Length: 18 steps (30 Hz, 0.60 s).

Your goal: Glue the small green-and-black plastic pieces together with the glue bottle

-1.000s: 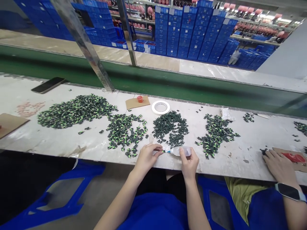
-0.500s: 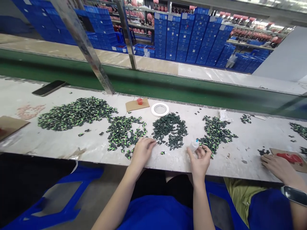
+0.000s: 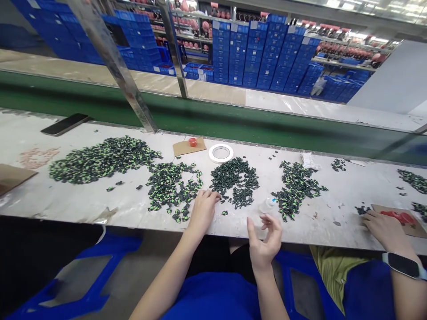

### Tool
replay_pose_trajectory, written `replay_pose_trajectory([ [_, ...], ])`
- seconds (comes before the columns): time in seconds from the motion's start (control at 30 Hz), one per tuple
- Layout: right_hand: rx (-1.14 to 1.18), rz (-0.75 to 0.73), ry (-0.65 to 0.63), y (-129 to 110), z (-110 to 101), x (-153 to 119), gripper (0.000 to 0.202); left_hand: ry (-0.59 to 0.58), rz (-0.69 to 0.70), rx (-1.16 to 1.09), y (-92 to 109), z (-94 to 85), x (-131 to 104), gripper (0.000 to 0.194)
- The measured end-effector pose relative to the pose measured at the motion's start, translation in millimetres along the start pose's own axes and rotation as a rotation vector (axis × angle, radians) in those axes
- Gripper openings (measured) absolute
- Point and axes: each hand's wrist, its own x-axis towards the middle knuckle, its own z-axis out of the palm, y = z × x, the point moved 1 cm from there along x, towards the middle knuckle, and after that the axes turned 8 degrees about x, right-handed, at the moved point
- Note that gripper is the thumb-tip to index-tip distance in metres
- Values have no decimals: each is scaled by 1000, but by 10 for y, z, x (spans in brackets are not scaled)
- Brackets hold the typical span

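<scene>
Left hand: the left hand (image 3: 203, 206) lay palm down on the worktable (image 3: 100, 204), fingers loosely spread and closed on nothing that could be seen; whether a piece sat under the fingertips could not be told.
At its fingertips: the gap between two heaps, with the green-and-black pieces (image 3: 173, 184) just to its left and the darker pieces (image 3: 235, 180) just beyond and to its right, so either heap was within a finger's reach.
Stray piece: one small dark piece (image 3: 224, 213) lay alone just right of that hand.
Right hand: the right hand (image 3: 263, 238) hovered above the near edge of the table, palm turned inward, fingers curled but apart, holding nothing.
Glue bottle: the small clear bottle (image 3: 267, 205) stood upright just beyond the right fingertips, apart from them, probably parked there to be taken up again without a stretch.
Beyond the bottle: another heap of pieces (image 3: 296, 189) touched or nearly touched its far side.
Further out: a tape roll (image 3: 221, 153) and a cardboard scrap (image 3: 185, 146) with a red cap (image 3: 192, 142) lay well past both hands, near the green conveyor belt (image 3: 233, 120).
Neighbour: a co-worker's hand (image 3: 383, 226), a watch on its wrist, rested well off to the right by another piece of cardboard (image 3: 396, 215).
</scene>
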Motion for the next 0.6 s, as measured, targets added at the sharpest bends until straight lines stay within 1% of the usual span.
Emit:
replay_pose_trajectory([
  [0.07, 90, 152, -116, -46, 96, -39, 30, 14, -8, -113, 47, -9, -25, 19],
  [0.13, 214, 324, -217, -86, 198, -44, 36, -19, -30, -314, 129, -21, -80, 17],
  [0.17, 280, 391, -259, -104, 243, -37, 40, -55, -51, -430, 181, -25, -118, 17],
  [0.23, 390, 465, -315, -134, 307, -14, 38, -124, -98, -632, 294, -32, -206, 20],
  [0.27, 427, 477, -320, -142, 323, -3, 32, -149, -113, -704, 347, -35, -248, 23],
  [0.33, 463, 478, -290, -145, 326, 13, 20, -162, -137, -794, 424, -46, -315, 28],
  [0.4, 474, 480, -247, -132, 305, 16, 18, -170, -126, -822, 453, -66, -348, 30],
  [0.47, 472, 511, -228, -108, 284, 10, 20, -197, -69, -799, 437, -96, -354, 27],
  [0.53, 458, 567, -229, -75, 273, 3, 22, -202, 2, -711, 383, -127, -350, 23],
  [0.6, 434, 616, -225, -32, 270, 8, 24, -139, 42, -548, 304, -138, -349, 22],
])
